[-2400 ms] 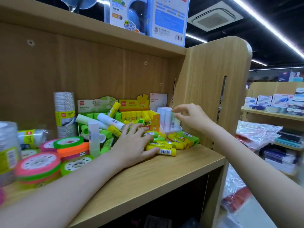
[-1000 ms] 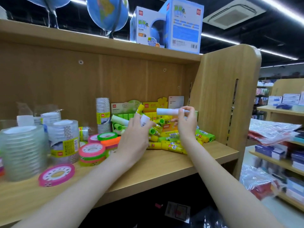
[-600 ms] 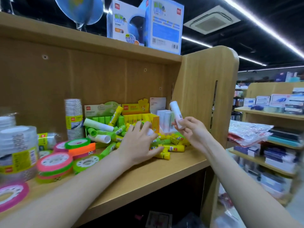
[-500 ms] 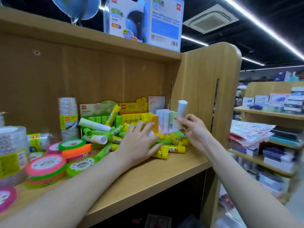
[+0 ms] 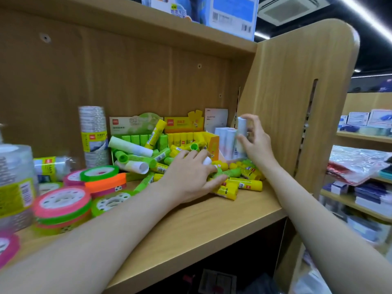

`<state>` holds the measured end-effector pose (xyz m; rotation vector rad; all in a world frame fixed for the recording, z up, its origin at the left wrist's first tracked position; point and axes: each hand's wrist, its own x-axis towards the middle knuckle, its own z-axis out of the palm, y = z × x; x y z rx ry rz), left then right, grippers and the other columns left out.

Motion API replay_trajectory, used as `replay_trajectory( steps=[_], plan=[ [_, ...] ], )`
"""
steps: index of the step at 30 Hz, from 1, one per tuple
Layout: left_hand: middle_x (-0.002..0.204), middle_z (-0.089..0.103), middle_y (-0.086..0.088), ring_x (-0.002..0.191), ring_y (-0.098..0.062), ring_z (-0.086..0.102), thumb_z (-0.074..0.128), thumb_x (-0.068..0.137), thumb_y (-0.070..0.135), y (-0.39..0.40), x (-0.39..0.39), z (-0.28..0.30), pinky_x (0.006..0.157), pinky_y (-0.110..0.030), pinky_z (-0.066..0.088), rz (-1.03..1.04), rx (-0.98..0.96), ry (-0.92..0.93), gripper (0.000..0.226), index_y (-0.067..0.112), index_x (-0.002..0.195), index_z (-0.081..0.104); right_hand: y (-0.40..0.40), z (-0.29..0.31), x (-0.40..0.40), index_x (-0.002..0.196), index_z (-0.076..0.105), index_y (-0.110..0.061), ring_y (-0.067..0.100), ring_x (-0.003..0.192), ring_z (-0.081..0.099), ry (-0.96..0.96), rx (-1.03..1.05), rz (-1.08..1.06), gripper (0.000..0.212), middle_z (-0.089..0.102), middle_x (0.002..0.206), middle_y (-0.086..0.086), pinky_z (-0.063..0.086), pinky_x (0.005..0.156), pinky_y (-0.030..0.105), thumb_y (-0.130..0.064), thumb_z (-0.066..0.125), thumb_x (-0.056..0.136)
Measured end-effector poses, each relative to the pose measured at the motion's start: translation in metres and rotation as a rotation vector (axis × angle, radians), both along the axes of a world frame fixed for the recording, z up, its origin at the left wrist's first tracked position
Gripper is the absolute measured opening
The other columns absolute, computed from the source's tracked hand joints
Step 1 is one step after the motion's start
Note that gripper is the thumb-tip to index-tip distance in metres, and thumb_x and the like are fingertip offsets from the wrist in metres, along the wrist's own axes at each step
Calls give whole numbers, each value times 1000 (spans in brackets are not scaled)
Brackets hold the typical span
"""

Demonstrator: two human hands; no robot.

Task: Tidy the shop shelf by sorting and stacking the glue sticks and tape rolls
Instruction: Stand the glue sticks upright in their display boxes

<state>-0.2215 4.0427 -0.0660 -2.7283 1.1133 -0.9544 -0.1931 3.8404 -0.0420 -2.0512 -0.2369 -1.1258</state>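
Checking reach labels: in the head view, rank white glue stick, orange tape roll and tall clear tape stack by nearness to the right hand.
From the right hand:
1. White glue stick, upright in its grip.
2. Orange tape roll, left of the glue pile.
3. Tall clear tape stack, far left, at the back.
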Motion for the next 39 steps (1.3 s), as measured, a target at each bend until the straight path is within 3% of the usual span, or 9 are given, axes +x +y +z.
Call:
replay_trajectory(
  steps=[6,9,12,22,25,28,31,35,39],
  plan=[
    [128,46,-3,114,-22,45,-10,71,65,0,1,-1,93,-33,26,-16,-5,-15,91,33,121,59,-8,-1,8,97,52,-7,26,84,60,10,-98,-134,31,64,97,9,48,76,36,-8,74,76],
    [129,46,-3,116,-22,44,-10,71,65,-1,2,-2,95,-33,26,-15,-8,-15,91,32,120,60,-7,-3,16,99,55,-10,22,96,53,78,-222,-185,32,57,104,11,38,80,25,-14,75,75],
    [129,45,-3,116,-22,43,-11,70,65,-1,2,-2,95,-33,26,-15,-15,-12,92,32,121,59,-6,-4,19,102,60,-10,26,105,44,79,-275,-226,30,55,104,13,38,93,33,-16,73,76],
    [124,49,-7,115,-24,44,-8,71,64,1,2,-2,95,-35,24,-16,-37,-14,91,29,122,59,-8,7,21,110,58,-3,28,111,39,124,-494,-391,29,58,113,10,34,89,35,-19,63,85],
    [125,54,-6,116,-25,47,-5,72,67,0,2,-3,98,-35,24,0,-42,-30,91,25,139,40,-12,10,19,118,57,-5,27,115,38,222,-509,-370,34,56,120,8,32,91,33,-18,62,87],
    [104,65,-3,107,-20,55,6,74,72,2,3,0,101,-34,27,29,-82,-40,95,13,146,23,-12,15,7,128,53,-9,26,121,37,221,-473,-315,41,55,130,6,28,97,28,-17,60,88],
    [65,66,-3,82,-22,65,23,75,69,3,3,-3,94,-39,43,44,-197,-179,94,-2,132,46,4,16,-21,123,58,-13,21,116,49,114,-285,-120,35,61,120,3,35,96,27,-15,61,88],
    [61,67,1,77,-17,66,25,75,69,4,3,-3,90,-37,46,72,-194,-187,94,-4,129,50,36,5,-51,105,66,-16,3,93,61,487,-137,413,17,68,102,-1,47,84,18,-16,61,88],
    [63,68,-1,77,-17,67,26,75,67,2,0,-2,91,-39,46,56,-196,-133,93,-5,130,48,42,2,-51,104,65,-17,1,89,63,600,-53,561,20,69,101,4,50,80,15,-10,64,85]
  ],
)
